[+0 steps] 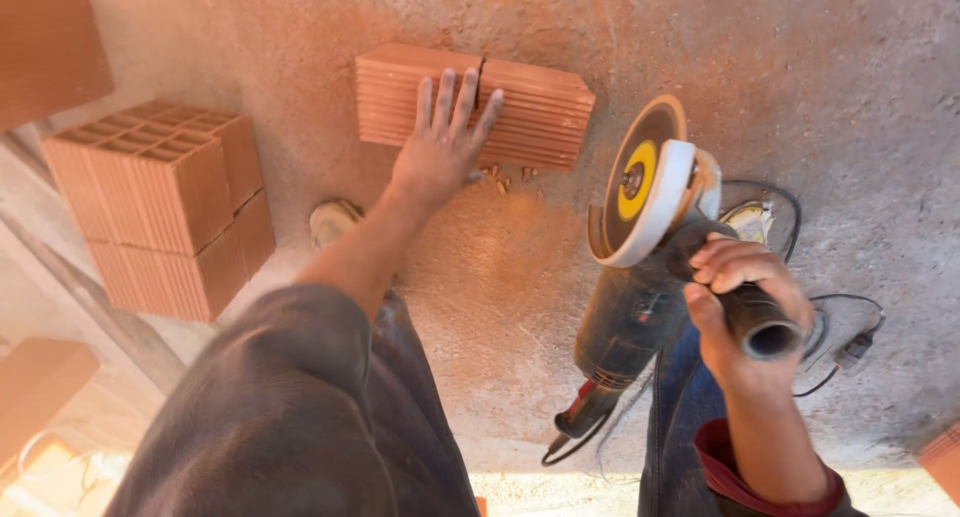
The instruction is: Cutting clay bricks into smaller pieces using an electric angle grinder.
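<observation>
Grinder cable end leaves bottom edge; block stack cropped top-left; brick cropped right.

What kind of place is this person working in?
Probably a building site: a ribbed, hollow orange clay block with a cut in it lies on a dusty concrete floor, more blocks are stacked nearby, and the right hand holds an angle grinder.

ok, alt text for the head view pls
Seen from above, the left hand lies flat, fingers spread, on a ribbed clay block with a cut through it on a dusty concrete floor. The right hand grips the side handle of an angle grinder; stacked blocks stand left.
</observation>
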